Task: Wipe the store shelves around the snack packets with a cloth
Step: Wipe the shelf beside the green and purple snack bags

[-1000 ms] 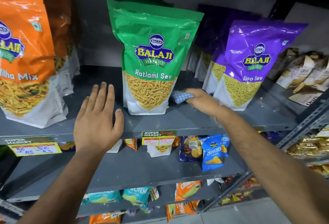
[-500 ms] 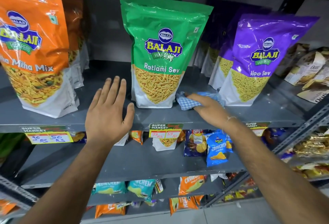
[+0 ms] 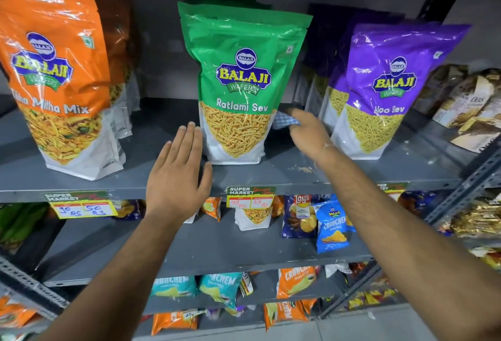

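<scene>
From the head view, the right hand [image 3: 307, 134] grips a blue checked cloth [image 3: 283, 121], pushing it along the grey shelf [image 3: 284, 171] between the green packet [image 3: 241, 83] and the purple packet [image 3: 390, 88]. The left hand [image 3: 179, 178] hovers open and empty, left of the green packet. Crumbs [image 3: 305, 169] lie near the front edge, so wiping seems unfinished; the far-left stretch looks untouched.

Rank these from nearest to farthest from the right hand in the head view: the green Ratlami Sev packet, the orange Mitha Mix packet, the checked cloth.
1. Checked cloth, under the right hand.
2. Green Ratlami Sev packet, just to its left.
3. Orange Mitha Mix packet, far left on the shelf.
</scene>
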The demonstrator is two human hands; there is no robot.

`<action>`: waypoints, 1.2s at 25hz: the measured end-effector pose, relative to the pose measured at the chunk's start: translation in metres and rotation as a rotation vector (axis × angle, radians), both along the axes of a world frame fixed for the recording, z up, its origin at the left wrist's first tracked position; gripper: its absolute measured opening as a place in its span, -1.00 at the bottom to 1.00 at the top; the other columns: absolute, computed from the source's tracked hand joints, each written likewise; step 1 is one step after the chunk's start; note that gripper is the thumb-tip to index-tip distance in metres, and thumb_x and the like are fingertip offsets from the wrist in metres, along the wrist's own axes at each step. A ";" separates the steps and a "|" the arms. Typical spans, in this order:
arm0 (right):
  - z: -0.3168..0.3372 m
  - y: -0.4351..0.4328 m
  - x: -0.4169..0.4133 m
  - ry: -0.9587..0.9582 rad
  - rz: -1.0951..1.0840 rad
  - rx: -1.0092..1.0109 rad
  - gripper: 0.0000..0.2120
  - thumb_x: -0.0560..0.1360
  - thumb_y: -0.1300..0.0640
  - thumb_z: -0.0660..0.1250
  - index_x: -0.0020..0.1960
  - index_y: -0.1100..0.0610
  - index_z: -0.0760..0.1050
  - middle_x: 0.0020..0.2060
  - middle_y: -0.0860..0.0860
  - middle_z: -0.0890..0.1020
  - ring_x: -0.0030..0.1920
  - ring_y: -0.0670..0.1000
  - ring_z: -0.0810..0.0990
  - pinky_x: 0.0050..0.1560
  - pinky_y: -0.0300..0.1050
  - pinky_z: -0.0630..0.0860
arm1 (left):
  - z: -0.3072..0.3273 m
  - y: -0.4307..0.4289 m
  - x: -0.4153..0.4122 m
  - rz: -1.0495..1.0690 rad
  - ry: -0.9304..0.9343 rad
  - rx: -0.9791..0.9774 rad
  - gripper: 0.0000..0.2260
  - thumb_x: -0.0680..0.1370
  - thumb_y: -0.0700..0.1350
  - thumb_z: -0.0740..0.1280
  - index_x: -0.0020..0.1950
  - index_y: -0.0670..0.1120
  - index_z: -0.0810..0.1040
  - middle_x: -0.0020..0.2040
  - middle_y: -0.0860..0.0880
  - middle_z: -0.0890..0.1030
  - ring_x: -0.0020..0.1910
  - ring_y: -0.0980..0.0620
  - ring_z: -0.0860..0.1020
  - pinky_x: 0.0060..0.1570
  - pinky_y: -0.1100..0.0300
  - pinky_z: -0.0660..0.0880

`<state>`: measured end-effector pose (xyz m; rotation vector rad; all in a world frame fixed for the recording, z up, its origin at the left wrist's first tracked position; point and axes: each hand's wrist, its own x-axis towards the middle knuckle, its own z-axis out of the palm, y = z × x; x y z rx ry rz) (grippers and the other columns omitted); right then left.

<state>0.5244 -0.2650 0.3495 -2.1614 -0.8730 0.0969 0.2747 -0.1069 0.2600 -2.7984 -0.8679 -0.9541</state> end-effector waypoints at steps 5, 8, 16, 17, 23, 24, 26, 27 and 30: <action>-0.027 -0.006 -0.004 -0.041 0.168 -0.224 -0.60 0.50 0.31 0.16 0.20 0.00 0.59 0.13 0.07 0.66 0.12 0.11 0.60 0.01 -0.14 0.48 | -0.003 -0.002 0.000 0.045 -0.019 -0.012 -0.30 0.70 0.13 0.03 0.78 -0.19 0.09 0.80 -0.14 0.13 0.79 -0.10 0.09 0.75 -0.10 0.14; -0.032 -0.049 -0.026 -0.013 0.203 -0.141 -0.49 0.50 0.42 0.17 0.27 -0.02 0.59 0.27 -0.12 0.58 0.34 -0.10 0.46 0.35 -0.18 0.31 | -0.003 -0.003 0.001 0.049 -0.026 -0.015 -0.30 0.70 0.12 0.04 0.78 -0.19 0.09 0.80 -0.15 0.13 0.79 -0.11 0.09 0.75 -0.11 0.13; 0.011 -0.152 -0.043 -0.018 0.340 -0.306 -0.29 0.39 0.53 0.16 0.17 -0.22 0.63 0.32 -0.34 0.54 0.38 -0.28 0.45 0.45 -0.15 0.38 | -0.004 -0.003 0.003 0.033 -0.029 -0.013 -0.29 0.68 0.13 0.04 0.78 -0.18 0.09 0.80 -0.14 0.13 0.79 -0.10 0.08 0.75 -0.10 0.13; 0.020 -0.146 -0.039 -0.046 0.304 -0.245 -0.30 0.40 0.52 0.16 0.17 -0.20 0.64 0.32 -0.32 0.54 0.32 -0.29 0.50 0.33 -0.24 0.46 | -0.004 -0.003 0.003 0.031 -0.036 -0.012 -0.29 0.68 0.13 0.04 0.78 -0.18 0.10 0.79 -0.14 0.14 0.79 -0.10 0.09 0.74 -0.11 0.13; -0.003 -0.064 -0.014 -0.081 0.252 -0.162 -0.37 0.44 0.48 0.12 0.25 -0.08 0.61 0.39 -0.05 0.54 0.38 -0.08 0.49 0.33 -0.32 0.36 | -0.004 -0.004 0.002 0.022 -0.055 -0.011 -0.28 0.67 0.11 0.07 0.77 -0.21 0.11 0.78 -0.16 0.18 0.79 -0.13 0.12 0.72 -0.11 0.15; -0.015 -0.063 -0.014 -0.057 0.244 -0.171 -0.37 0.46 0.47 0.12 0.27 -0.11 0.58 0.42 -0.02 0.52 0.45 -0.02 0.44 0.43 -0.25 0.29 | -0.004 -0.003 0.002 0.020 -0.051 -0.016 -0.28 0.67 0.11 0.07 0.78 -0.21 0.11 0.79 -0.16 0.17 0.79 -0.13 0.12 0.72 -0.10 0.15; -0.027 -0.083 -0.024 -0.025 0.216 -0.172 -0.37 0.48 0.47 0.13 0.32 -0.10 0.56 0.45 -0.05 0.47 0.49 -0.11 0.37 0.53 -0.11 0.24 | -0.005 -0.003 0.002 0.014 -0.054 -0.023 -0.28 0.67 0.11 0.07 0.78 -0.21 0.10 0.79 -0.17 0.17 0.79 -0.13 0.12 0.72 -0.10 0.14; -0.029 -0.098 -0.031 -0.024 0.211 -0.164 -0.36 0.47 0.48 0.14 0.33 -0.10 0.56 0.45 -0.10 0.47 0.47 -0.20 0.36 0.53 -0.03 0.27 | -0.004 -0.003 0.002 0.013 -0.061 -0.023 -0.28 0.67 0.11 0.08 0.78 -0.20 0.10 0.79 -0.17 0.17 0.79 -0.13 0.12 0.72 -0.11 0.14; -0.022 -0.153 -0.064 -0.069 0.241 -0.229 -0.30 0.42 0.49 0.17 0.22 -0.25 0.58 0.35 -0.31 0.52 0.41 -0.19 0.46 0.44 -0.04 0.41 | -0.005 -0.003 0.002 -0.005 -0.076 -0.031 -0.27 0.65 0.08 0.10 0.78 -0.20 0.10 0.79 -0.16 0.16 0.79 -0.13 0.11 0.73 -0.12 0.14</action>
